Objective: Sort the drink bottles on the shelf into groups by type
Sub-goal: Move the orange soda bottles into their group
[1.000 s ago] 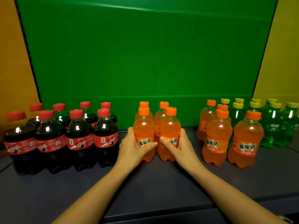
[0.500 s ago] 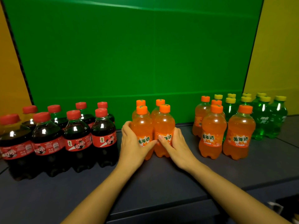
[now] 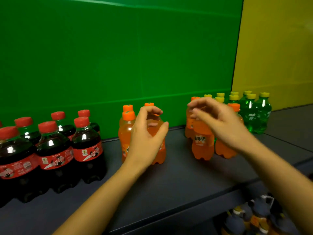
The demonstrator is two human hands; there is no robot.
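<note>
Two bare forearms reach forward over a dark grey shelf (image 3: 169, 192). The left hand (image 3: 145, 138) is curled half open in front of a middle cluster of orange soda bottles (image 3: 126, 133), fingers and thumb spread, gripping nothing. The right hand (image 3: 218, 122), blurred, hovers with loosely spread fingers over a second group of orange bottles (image 3: 202, 143) to the right, also empty. On the left stand dark cola bottles (image 3: 86, 145) with red caps. At the far right stand green bottles (image 3: 257, 116) with yellow caps. A green panel (image 3: 118, 56) backs the shelf, beside a yellow wall (image 3: 277, 48).
</note>
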